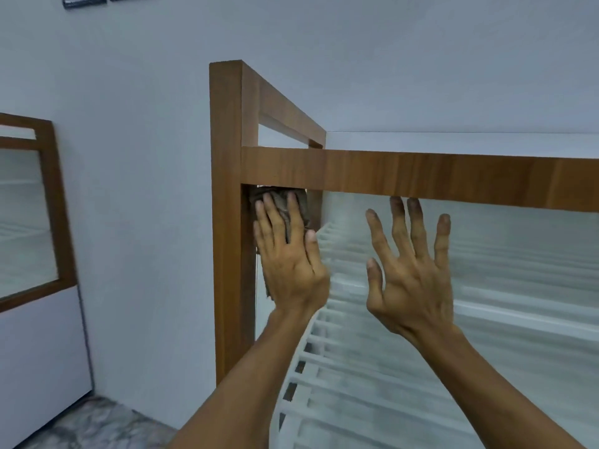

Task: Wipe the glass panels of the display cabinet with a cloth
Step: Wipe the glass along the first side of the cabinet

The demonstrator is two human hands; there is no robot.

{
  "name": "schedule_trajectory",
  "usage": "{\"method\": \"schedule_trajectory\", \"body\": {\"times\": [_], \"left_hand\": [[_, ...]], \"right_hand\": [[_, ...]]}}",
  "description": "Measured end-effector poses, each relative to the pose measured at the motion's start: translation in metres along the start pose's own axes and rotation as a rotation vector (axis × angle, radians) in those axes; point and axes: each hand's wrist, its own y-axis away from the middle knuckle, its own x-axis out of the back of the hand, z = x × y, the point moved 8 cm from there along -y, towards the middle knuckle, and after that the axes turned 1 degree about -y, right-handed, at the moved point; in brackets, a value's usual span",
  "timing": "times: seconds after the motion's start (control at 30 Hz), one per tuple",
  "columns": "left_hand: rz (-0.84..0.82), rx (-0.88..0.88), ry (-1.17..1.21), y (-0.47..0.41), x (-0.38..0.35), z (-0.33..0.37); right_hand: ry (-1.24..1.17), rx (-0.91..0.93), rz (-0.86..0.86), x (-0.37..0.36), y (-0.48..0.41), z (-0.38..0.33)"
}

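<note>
Both forearms rise from the lower edge of the frame toward the display cabinet (421,176), nearest the camera. Head view, the only one. Left hand (288,254), centre of frame, lies flat with fingers extended, pressing a brown-grey cloth (298,205) against the glass panel (502,286); not a closed grip, the palm pins the cloth to the pane. Cloth sits bunched in the panel's upper left corner, tucked right under the wooden top rail and hard against the left upright post (227,222); a fold of it hangs down behind the wrist. Right hand (411,264), right of centre, is spread open and holds nothing; its fingertips reach to the underside of the rail, and whether the palm touches the glass or hovers just off it cannot be told. Glass shows a hazy, streaked look, with white slatted shelving (340,367) visible through it. Key relation: the cloth is in the corner, so all unwiped glass lies to the right along the rail and downward along the post; the panel's long axis runs rightward out of frame. Judged, the left hand must sweep right or down, and the right hand stands in the rightward path. A second glazed cabinet (48,205) stands at left edge, well apart.
</note>
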Motion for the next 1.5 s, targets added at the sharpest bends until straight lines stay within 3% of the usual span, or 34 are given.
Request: {"method": "schedule_trajectory", "body": {"times": [0.03,0.13,0.17,0.3,0.4,0.47,0.57,0.63,0.8,0.83,0.93,0.97,1.1,1.17,1.27,1.3,1.4,1.43,1.5], "left_hand": [[-0.014,-0.014,-0.004,0.01,-0.007,0.016],[-0.129,-0.344,-0.042,0.031,-0.021,0.044],[-0.127,-0.374,-0.05,0.029,-0.021,0.041],[-0.008,-0.005,-0.029,0.018,-0.018,0.034],[-0.108,-0.283,-0.042,0.026,-0.025,0.052],[-0.109,-0.327,-0.037,0.015,-0.018,0.029],[0.042,0.023,-0.05,-0.002,-0.003,-0.009],[0.065,0.112,-0.042,0.002,-0.006,0.006],[-0.109,-0.365,-0.027,0.029,-0.031,0.069],[-0.085,-0.334,-0.017,0.027,-0.03,0.067],[0.03,0.053,-0.001,0.027,-0.028,0.07],[0.018,0.07,0.004,0.032,-0.033,0.087],[-0.139,-0.454,-0.024,0.07,-0.063,0.161],[-0.087,-0.383,-0.019,0.069,-0.065,0.157],[0.003,-0.046,0.011,0.075,-0.065,0.175],[-0.023,-0.082,0.024,0.083,-0.071,0.198],[-0.132,-0.422,0.048,0.109,-0.09,0.249],[-0.136,-0.469,0.041,0.11,-0.094,0.251],[-0.09,-0.397,0.031,0.11,-0.096,0.246]], "right_hand": [[0.008,-0.003,-0.006,-0.001,0.0,0.0],[0.015,0.012,-0.024,-0.002,-0.001,0.0],[0.01,0.013,-0.029,-0.003,0.0,0.001],[0.022,0.011,-0.022,-0.003,-0.001,-0.001],[0.012,0.022,-0.001,-0.001,0.0,-0.001],[-0.004,0.02,0.003,-0.002,0.0,0.0],[-0.009,0.0,0.018,-0.002,0.001,0.002],[-0.021,0.015,0.016,-0.001,0.0,0.001],[-0.041,-0.038,0.025,0.019,0.011,0.028],[-0.019,-0.066,0.031,0.026,0.016,0.042],[0.019,-0.095,0.041,0.041,0.036,0.08],[0.027,-0.1,0.048,0.046,0.042,0.091],[0.07,-0.151,0.077,0.065,0.057,0.129],[0.098,-0.18,0.079,0.075,0.065,0.154],[0.102,-0.121,0.04,0.083,0.074,0.175],[0.092,-0.084,0.024,0.085,0.075,0.178],[0.076,-0.045,0.019,0.095,0.081,0.192],[0.092,-0.059,0.023,0.1,0.085,0.201],[0.133,-0.084,0.037,0.109,0.095,0.218]]}}
